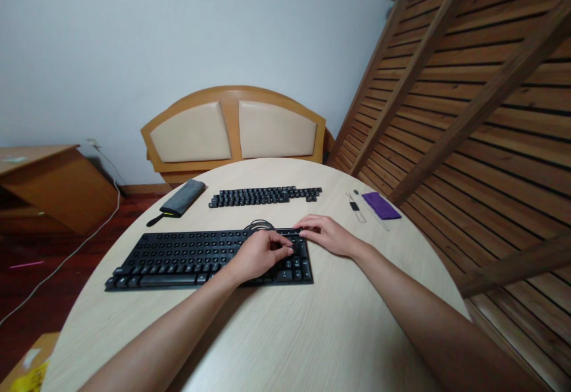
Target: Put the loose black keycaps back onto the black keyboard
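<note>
A black keyboard (173, 249) lies on the round table, most of its upper left rows showing bare switches without caps. Keycaps remain along its lower rows and on the number pad at the right. Over that number pad, my left hand (259, 255) has its thumb and index finger curled together in a pinch. Whatever is between those fingertips is too small to make out. My right hand (328, 235) rests at the keyboard's top right corner, its fingers stretched out and touching the edge. A coiled black cable (259, 224) sits just behind the keyboard.
Loose black keycaps (254, 196) lie in rows farther back on the pale table (357, 320). A grey pouch (184, 197) is at the left. On the right are a wire keycap puller (355, 206), a thin brush (372, 210) and a folded purple cloth (380, 206). Wooden slats (491, 142) lean beyond.
</note>
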Available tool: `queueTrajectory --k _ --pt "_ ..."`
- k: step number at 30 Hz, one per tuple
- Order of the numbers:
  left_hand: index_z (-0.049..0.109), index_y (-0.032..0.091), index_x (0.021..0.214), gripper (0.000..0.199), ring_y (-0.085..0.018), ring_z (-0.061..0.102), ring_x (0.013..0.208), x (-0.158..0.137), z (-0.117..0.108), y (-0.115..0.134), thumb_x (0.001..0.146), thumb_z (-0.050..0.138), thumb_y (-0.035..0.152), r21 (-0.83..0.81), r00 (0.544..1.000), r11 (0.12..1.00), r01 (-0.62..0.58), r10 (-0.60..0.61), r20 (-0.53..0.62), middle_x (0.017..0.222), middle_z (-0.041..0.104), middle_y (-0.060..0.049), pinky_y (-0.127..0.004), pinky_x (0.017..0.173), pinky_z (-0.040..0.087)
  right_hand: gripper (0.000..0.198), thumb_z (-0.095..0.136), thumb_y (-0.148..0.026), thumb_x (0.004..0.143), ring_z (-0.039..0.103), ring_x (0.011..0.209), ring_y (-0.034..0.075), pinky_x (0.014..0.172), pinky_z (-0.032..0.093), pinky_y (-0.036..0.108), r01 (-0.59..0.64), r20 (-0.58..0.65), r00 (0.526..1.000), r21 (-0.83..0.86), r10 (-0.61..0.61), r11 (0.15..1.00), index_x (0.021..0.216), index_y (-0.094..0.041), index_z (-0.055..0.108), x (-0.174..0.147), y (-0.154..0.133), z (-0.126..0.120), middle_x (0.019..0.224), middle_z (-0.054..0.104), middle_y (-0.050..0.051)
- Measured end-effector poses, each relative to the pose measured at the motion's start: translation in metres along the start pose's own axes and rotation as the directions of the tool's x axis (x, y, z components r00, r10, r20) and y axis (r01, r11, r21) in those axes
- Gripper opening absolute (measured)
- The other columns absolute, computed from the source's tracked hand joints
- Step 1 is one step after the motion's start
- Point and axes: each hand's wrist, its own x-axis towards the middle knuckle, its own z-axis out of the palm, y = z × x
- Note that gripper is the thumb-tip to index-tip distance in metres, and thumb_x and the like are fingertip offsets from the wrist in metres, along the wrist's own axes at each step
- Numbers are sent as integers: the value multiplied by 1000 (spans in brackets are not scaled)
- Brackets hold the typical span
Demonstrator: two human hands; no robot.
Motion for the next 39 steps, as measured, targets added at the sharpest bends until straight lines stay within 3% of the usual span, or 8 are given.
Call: queueTrajectory --k 7,18,31,39 --pt "79 22 99 18 -22 67 92 -2 1 2 85 70 30 117 998 991 -60 63 -30 100 76 -5 -32 87 49 27 60 -39 94 65 100 22 91 50 38 7 -5 1000 -10 -7 1000 110 -22 74 0 -1 1 106 71 9" --pt "78 25 100 17 -22 68 90 -12 11 20 87 67 29 364 992 931 -32 76 -106 101 74 -3 -32 78 51 23 61 -32 92 64 88 19 81 51 34 -18 -27 999 -21 18 1000 109 -22 74 0 0 4 104 70 8" --pt "76 20 97 16 -23 69 91 -10 15 16 87 66 25 330 987 944 -18 69 -145 101 74 -6 -34 82 52 21 61 -26 90 64 87 18 81 51 33 -21 -36 999 -70 18 997 107 -21 73 1 -5 4 102 70 7" --pt "74 20 104 21 -23 68 89 -18 15 22 90 60 27 444 986 893 -73 132 -104 104 71 -7 -33 78 52 20 61 -29 91 64 93 20 87 50 36 -42 -35 999 -116 38 992 106 -20 70 0 -12 6 104 70 7"
